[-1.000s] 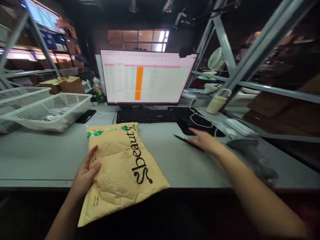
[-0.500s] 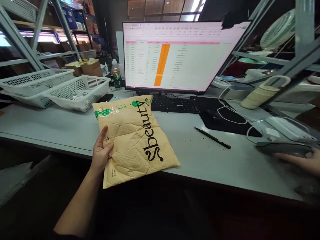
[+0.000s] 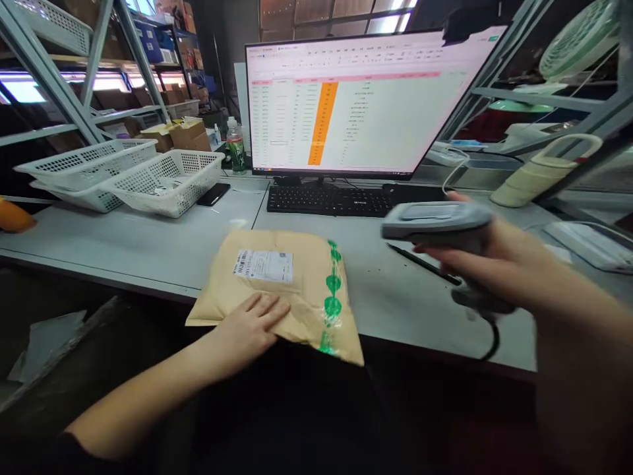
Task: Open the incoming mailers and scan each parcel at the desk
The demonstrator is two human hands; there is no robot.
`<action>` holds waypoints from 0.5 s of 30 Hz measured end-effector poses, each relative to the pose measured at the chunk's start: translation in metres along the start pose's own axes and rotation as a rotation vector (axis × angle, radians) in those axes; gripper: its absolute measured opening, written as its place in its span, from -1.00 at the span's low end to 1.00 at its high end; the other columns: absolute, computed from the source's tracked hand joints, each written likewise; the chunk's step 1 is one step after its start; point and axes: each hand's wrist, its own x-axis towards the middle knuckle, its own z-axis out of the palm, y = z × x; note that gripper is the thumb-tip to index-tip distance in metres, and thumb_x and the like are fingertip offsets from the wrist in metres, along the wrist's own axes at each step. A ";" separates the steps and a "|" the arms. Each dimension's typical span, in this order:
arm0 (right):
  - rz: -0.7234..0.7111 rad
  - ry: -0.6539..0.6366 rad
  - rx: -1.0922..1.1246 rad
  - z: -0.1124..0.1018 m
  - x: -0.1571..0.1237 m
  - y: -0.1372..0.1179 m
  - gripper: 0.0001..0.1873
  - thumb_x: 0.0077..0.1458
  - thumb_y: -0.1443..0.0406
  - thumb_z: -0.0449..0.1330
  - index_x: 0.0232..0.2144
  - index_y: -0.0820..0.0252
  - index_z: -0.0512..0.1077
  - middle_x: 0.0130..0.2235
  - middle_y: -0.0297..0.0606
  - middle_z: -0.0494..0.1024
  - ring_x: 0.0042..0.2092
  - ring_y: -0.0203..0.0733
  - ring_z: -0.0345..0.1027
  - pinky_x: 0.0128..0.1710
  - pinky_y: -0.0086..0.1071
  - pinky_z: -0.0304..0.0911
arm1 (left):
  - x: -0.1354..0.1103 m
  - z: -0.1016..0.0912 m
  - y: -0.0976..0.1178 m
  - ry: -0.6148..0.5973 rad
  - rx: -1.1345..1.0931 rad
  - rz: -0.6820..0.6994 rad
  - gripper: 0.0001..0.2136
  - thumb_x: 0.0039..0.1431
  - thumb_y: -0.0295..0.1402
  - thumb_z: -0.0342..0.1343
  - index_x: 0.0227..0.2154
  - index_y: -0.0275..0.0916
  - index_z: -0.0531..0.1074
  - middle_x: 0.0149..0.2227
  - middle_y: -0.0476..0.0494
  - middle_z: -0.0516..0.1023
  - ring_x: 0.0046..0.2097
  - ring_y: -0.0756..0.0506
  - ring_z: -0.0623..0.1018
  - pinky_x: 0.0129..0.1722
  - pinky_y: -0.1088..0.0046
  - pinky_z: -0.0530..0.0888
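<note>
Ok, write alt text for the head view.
A left hand presses a tan padded mailer, label up, flat at a grey table's edge, while the right hand holds a grey barcode scanner above it. Behind: keyboard, spreadsheet monitor, white baskets.

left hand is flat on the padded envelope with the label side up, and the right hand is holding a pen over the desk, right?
Not quite. The head view shows the right hand holding a grey barcode scanner, not a pen; the pen lies on the desk. The left hand does rest flat on the padded envelope, label up.
</note>
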 end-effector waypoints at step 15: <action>-0.664 -0.542 -0.506 0.096 0.027 -0.155 -0.14 0.20 0.16 0.13 0.43 0.27 -0.08 0.10 0.00 0.53 0.00 0.06 0.50 -0.13 -0.27 0.34 | 0.002 0.038 0.017 0.065 -0.203 -0.005 -0.73 0.34 -0.33 -0.01 0.03 -0.14 0.46 0.29 -0.10 0.34 0.35 -0.36 0.23 0.32 -0.26 0.08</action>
